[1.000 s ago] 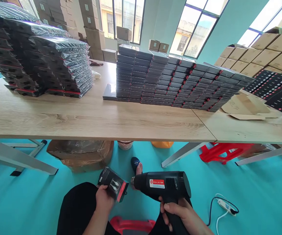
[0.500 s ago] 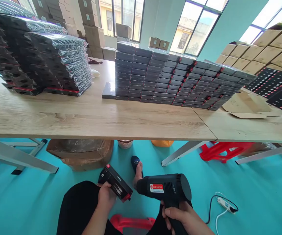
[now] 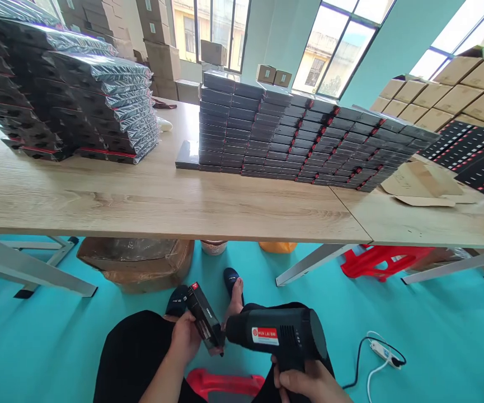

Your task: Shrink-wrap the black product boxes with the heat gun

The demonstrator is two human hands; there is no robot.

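In my left hand (image 3: 185,337) is a slim black box (image 3: 203,316) with a red corner, held tilted above my lap with the fingers closed on its near side. My right hand (image 3: 304,380) wraps round the handle of a black heat gun (image 3: 277,330) that carries a red and white label. The gun's nozzle points left, close beside the lower end of the box; whether they touch I cannot tell. Part of the gun's handle is hidden by my fingers.
A wooden table (image 3: 161,207) stands ahead, bearing stacked black boxes (image 3: 267,134) and a pile of film-wrapped packs (image 3: 94,106). Flattened cardboard (image 3: 428,179) lies at right. Below are a large brown carton (image 3: 141,266), a red stool (image 3: 382,262) and a power strip (image 3: 386,352) with cables.
The heat gun has moved slightly left and down, nearer the box. My left hand has turned the box steeper and shifted it a little to the right.
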